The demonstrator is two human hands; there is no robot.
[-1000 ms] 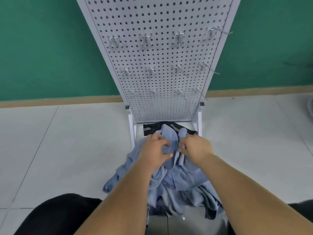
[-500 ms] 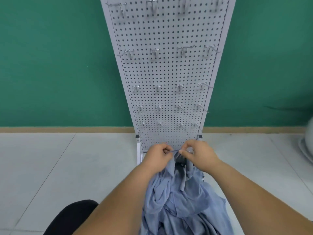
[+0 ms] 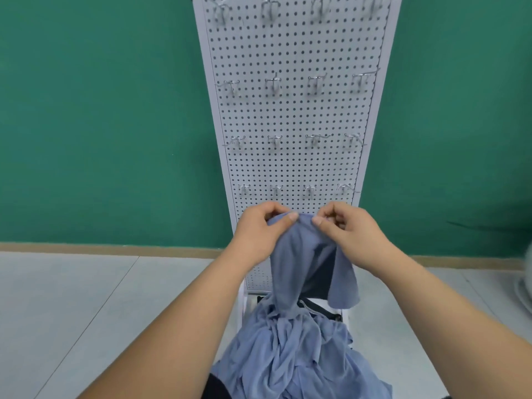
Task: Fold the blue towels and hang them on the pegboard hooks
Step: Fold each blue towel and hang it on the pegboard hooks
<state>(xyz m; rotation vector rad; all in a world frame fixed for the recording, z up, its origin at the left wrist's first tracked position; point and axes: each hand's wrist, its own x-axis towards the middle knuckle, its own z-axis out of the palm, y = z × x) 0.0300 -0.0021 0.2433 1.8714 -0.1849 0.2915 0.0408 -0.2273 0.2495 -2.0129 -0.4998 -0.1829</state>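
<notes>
Blue towel (image 3: 290, 254) hangs in front of the lower part of the pegboard (image 3: 293, 116), held up by its top edge. The left hand (image 3: 259, 231) pinches that edge between the thumb and curled fingers. The right hand (image 3: 351, 234) pinches it just beside, thumb tip pressed on the cloth and the other fingers curled in. The two hands are close together, with a short stretch of cloth bunched between them.

Below the hands the towel falls in two loose folds, and its lower end runs down into a heap of blue towels (image 3: 288, 355) lying crumpled at the foot of the pegboard. Whether the held towel is free of the heap I cannot tell. A black thing (image 3: 319, 308) shows between the heap and the pegboard's white base frame, partly covered by cloth.

The pegboard stands upright, white and full of small holes, with metal hooks (image 3: 272, 84) set in rows of four above the hands. Behind the pegboard is a green wall (image 3: 100, 110) with a tan skirting board, and pale floor tiles (image 3: 72, 312) spread on either side of it. A blurred white object (image 3: 525, 277) sits well to the right of the pegboard.
</notes>
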